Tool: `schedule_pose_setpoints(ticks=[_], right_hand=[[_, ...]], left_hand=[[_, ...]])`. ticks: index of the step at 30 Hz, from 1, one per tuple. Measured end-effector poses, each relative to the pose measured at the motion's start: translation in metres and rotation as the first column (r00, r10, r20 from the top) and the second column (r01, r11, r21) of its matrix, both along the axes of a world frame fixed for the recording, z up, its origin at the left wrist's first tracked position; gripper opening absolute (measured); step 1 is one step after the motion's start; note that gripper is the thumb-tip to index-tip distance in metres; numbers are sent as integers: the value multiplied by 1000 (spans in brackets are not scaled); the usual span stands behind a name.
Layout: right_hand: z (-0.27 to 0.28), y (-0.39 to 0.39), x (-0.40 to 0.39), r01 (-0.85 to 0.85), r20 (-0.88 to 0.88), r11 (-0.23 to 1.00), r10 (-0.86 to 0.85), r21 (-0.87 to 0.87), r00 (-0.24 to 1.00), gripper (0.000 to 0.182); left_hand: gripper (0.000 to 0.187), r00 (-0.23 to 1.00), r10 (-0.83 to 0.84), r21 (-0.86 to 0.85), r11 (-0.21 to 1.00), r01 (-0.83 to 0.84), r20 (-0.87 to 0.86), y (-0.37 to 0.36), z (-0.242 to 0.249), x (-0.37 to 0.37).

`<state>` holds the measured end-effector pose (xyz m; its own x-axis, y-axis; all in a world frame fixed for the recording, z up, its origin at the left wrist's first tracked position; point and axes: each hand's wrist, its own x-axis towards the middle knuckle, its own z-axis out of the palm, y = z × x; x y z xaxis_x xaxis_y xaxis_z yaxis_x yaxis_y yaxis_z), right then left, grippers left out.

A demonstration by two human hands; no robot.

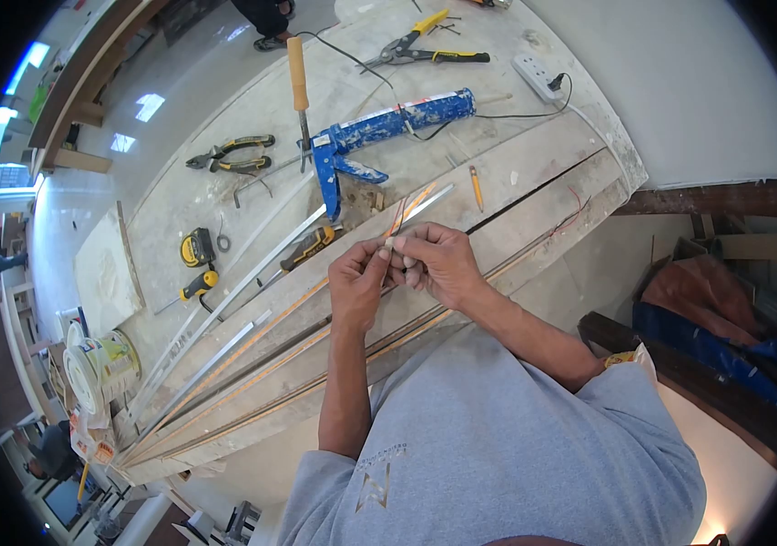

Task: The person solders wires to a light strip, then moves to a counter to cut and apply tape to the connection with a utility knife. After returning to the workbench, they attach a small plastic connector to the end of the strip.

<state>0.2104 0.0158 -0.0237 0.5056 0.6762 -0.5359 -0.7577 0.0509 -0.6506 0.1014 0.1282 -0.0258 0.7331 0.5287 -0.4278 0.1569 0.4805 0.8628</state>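
My left hand (pixel 360 280) and my right hand (pixel 446 263) meet fingertip to fingertip over the workbench, both closed in a pinch. Thin wires (pixel 399 215) come up out of the pinched fingers; their ends are hidden between the fingertips. An orange LED strip (pixel 293 300) runs along the bench to the hands, and more orange strip shows just beyond them. Left of my left hand lies a yellow-and-black screwdriver (pixel 309 248). A blue caulking gun (pixel 388 127) rests farther out, and a pencil (pixel 477 188) lies beyond my right hand.
Pliers (pixel 233 155), snips (pixel 420 48), a tape measure (pixel 197 247) and metal channels (pixel 224 305) lie on the bench (pixel 534 150). A power strip (pixel 537 76) with a plugged cord sits at the far right. A bucket (pixel 101 369) stands left. Another person's legs (pixel 265 20) show beyond.
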Motion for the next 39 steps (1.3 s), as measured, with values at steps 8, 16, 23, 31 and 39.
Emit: schedule_pose_setpoints(ticks=[8,16,23,31,39], right_hand=[[3,1,-1,5,14,1000,-4,-23,1000,20],[4,4,-4,25,45,998,-23,-51,999,21],[5,5,-5,29,102,997,-22,-68,995,21],[5,6,-11,63,265,992,-32,-108,964,21],[9,6,-13,62,254,995,-38,-84,966,19]], left_hand=[[20,1000,-3,19,1000,3,-5,0,1,-1],[19,1000,0,35,999,1,-15,-1,0,0],[18,1000,-10,43,999,9,12,0,-5,-2],[17,1000,-10,83,997,9,7,-3,-4,0],[18,999,15,53,998,-17,42,1,-9,-2]])
